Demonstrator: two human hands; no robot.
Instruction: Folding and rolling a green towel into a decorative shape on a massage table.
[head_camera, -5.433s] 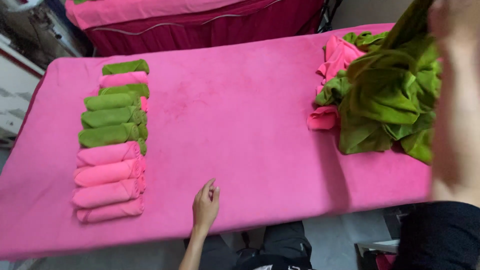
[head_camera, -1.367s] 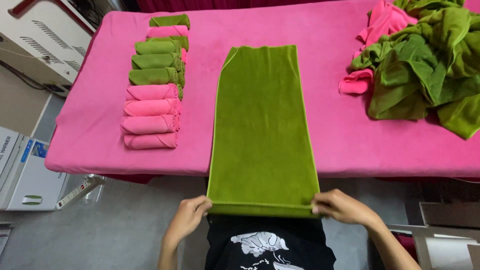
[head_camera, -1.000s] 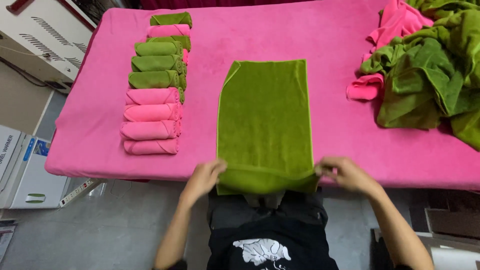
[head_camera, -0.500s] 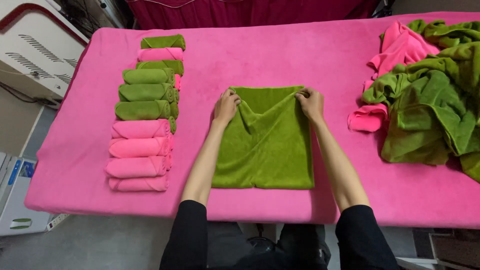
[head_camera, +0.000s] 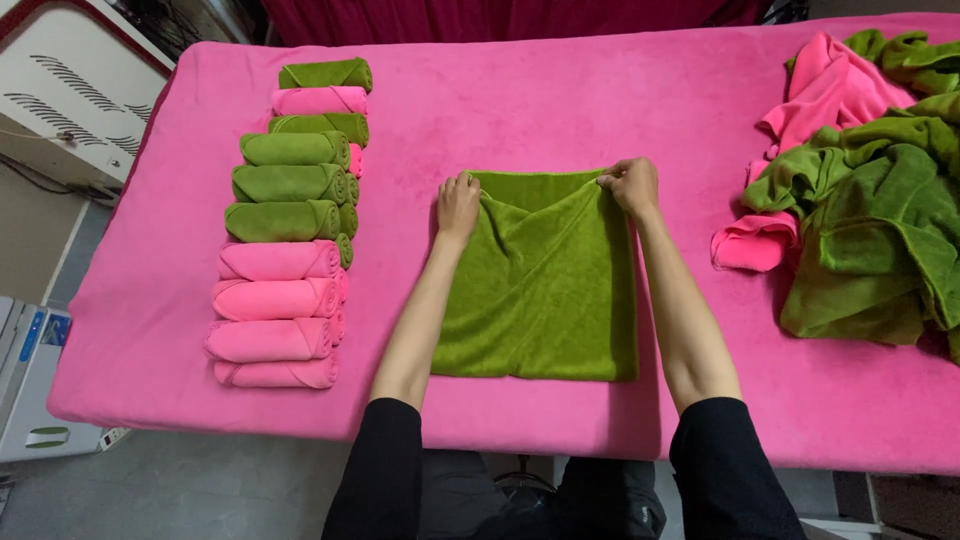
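A green towel (head_camera: 540, 290) lies folded in half on the pink table (head_camera: 560, 110), its fold near the front edge. My left hand (head_camera: 458, 204) pinches its far left corner. My right hand (head_camera: 630, 183) pinches its far right corner. The top layer sags in creases between the two hands. Both forearms rest along the towel's sides.
A row of rolled green and pink towels (head_camera: 290, 225) lines the table's left side. A loose heap of green and pink towels (head_camera: 860, 190) sits at the right. A white machine (head_camera: 60, 90) stands on the floor at left, and a white box (head_camera: 25, 380) below it.
The towel went from hanging long over the front edge to folded in half, near edge brought up to the far edge. Since half a second ago my hands only shifted slightly.
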